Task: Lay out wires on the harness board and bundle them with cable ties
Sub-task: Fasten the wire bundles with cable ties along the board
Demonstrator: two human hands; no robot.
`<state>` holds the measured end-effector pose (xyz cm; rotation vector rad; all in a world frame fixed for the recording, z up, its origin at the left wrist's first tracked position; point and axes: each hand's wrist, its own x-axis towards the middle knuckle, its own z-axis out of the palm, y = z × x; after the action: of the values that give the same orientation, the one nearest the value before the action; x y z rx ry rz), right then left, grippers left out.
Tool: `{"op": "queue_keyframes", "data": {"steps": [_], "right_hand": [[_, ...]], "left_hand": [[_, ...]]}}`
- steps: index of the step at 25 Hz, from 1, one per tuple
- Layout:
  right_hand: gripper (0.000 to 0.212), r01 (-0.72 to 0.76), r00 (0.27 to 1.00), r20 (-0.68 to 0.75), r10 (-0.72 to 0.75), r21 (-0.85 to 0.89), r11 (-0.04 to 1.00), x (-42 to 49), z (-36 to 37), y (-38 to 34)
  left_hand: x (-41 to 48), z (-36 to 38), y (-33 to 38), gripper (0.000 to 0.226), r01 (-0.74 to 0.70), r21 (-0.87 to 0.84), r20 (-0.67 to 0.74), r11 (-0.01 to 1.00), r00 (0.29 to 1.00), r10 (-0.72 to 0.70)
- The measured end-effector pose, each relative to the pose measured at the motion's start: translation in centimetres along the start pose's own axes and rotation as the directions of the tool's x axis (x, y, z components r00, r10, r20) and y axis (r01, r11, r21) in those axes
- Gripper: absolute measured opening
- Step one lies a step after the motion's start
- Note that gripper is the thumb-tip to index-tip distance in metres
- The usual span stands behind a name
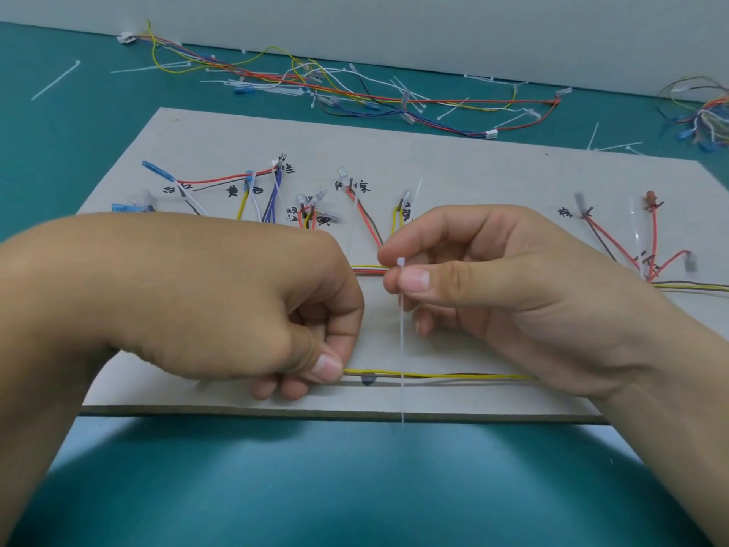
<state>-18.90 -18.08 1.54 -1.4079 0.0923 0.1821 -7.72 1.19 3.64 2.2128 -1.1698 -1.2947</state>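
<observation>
hands on the front wire run, cable tie held upright

left hand (236,309) is curled tight, thumb and forefinger pinching the yellow-and-brown wire run (453,375) near the front edge of the harness board (473,159). its other fingers are tucked under against the board. right hand (513,294) pinches the head of a white cable tie (402,341) between thumb and forefinger, other fingers loosely curled, heel of the hand over the right end of the same run. tie hangs roughly vertical from the pinch and crosses the wire run just right of the left thumb. its tail tip is past the board's front edge, over the teal mat (355,487). cannot tell if the tie passes over or under the run. small dark spot (367,381) sits beside the run near the left thumb, too small to identify.

further back on the board, branch wires (367,219) in red, yellow, white, blue and brown fan up to clear and blue terminals, with handwritten labels (357,186) in black marker beside them. a red-white-yellow trunk (369,269) shows between the two hands. right side of the board has red and brown branches (615,242).

behind the board on the mat: a loose harness (355,92) of mixed colours, scattered spare ties (55,80), and a wire tangle (706,116) at the far right edge. pale wall (394,25) at the back.
</observation>
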Motion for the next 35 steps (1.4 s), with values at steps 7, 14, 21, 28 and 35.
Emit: {"op": "queue_keyframes", "data": {"steps": [7,14,21,28,35], "right_hand": [[0.016,-0.007,1.000,0.019,0.007,-0.001,1.000,0.0,0.0,0.0],[0.015,0.002,1.000,0.004,-0.002,-0.002,1.000,0.0,0.2,-0.1],[0.013,0.000,0.998,-0.070,0.004,0.063,0.998,0.2,0.7,-0.2],[0.012,0.207,0.929,-0.344,-0.140,0.165,0.964,0.6,0.8,-0.1],[0.013,0.295,0.880,-0.330,-0.343,-0.186,0.937,0.5,2.5,1.4]], "left_hand": [[0.1,0.0,0.0,0.019,-0.014,0.002,0.006,1.000,1.000,0.014],[0.1,0.0,0.0,0.017,-0.011,0.005,0.019,1.000,1.000,0.011],[-0.5,0.2,0.6,0.013,-0.035,0.037,-0.016,0.999,0.999,0.035],[-0.4,2.9,0.9,0.050,-0.225,-0.133,-0.355,0.965,0.920,0.166],[-0.4,3.2,0.9,0.050,-0.238,-0.222,-0.350,0.946,0.924,0.151]]}}
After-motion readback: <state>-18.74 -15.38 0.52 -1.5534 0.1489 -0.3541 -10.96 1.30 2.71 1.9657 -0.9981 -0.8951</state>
